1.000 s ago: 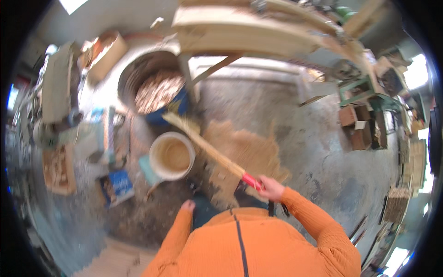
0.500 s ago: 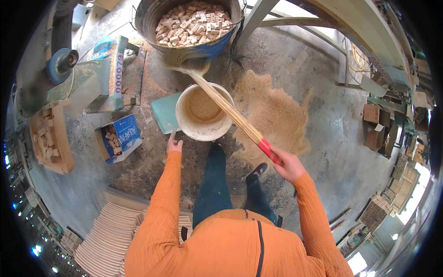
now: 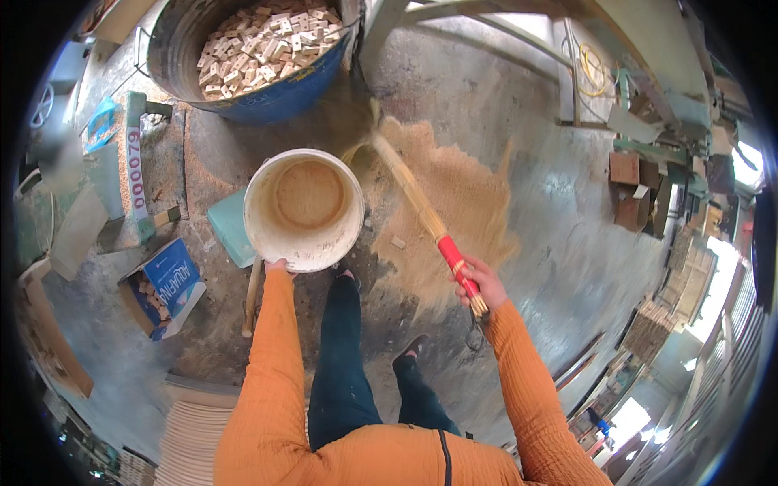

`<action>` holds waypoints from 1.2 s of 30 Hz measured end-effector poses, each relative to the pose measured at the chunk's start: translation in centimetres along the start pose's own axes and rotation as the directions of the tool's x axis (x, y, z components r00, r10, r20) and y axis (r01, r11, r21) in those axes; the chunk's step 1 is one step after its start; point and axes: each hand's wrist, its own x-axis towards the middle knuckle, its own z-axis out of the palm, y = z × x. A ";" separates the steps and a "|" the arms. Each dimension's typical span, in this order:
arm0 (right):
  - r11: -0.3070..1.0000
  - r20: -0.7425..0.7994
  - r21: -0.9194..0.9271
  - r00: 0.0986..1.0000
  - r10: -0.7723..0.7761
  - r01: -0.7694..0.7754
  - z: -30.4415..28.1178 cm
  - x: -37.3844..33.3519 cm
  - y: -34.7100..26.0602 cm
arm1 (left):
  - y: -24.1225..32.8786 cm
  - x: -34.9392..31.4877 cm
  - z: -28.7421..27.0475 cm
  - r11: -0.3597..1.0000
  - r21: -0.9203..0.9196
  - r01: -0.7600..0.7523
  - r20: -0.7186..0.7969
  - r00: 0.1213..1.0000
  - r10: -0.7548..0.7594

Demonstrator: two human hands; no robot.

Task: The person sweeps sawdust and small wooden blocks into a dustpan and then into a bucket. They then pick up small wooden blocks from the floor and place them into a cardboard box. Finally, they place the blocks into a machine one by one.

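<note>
My left hand (image 3: 278, 266) grips the near rim of a white bucket (image 3: 261, 194), whose mouth faces up toward me; its inside looks empty but for a brownish, dusty bottom. In my right hand (image 3: 480, 283) is a straw broom (image 3: 415, 194), held closed around its red-wrapped end. The broom's bristles point away toward the far left and are partly blurred, beside the bucket. To the right of the bucket, a spread of sawdust (image 3: 454, 202) covers the floor. A teal dustpan (image 3: 230, 228) with a wooden handle (image 3: 253, 300) lies left of the bucket, partly hidden by it.
Beyond the bucket stands a big blue tub (image 3: 284, 101) full of small drilled wooden blocks. A blue and white carton (image 3: 177, 283) and a green machine frame (image 3: 136, 170) stand on the left. Cardboard boxes (image 3: 632, 194) sit at the right, and stacked wooden slats (image 3: 194, 437) lie near left.
My left hand has gone from beside the bucket to its rim. The bucket looks larger and tilted toward me. The broom has swung from across the bucket to its right side, uncovering the bucket's mouth.
</note>
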 end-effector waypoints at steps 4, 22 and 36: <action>0.995 -0.043 0.097 0.999 -0.027 0.031 -3.3 0.6 1.9 | -1.0 -3.2 0.9 1.000 0.027 0.005 0.071 0.997 -0.007; 0.943 -0.168 0.331 0.982 0.084 -0.024 -12.8 -12.7 15.6 | 3.2 -14.9 26.4 0.950 0.311 -0.015 0.348 0.932 -0.099; 0.841 -0.043 0.513 0.973 0.226 -0.173 -3.7 -12.7 13.3 | 13.0 -1.0 52.4 0.927 0.353 -0.125 0.294 0.956 0.017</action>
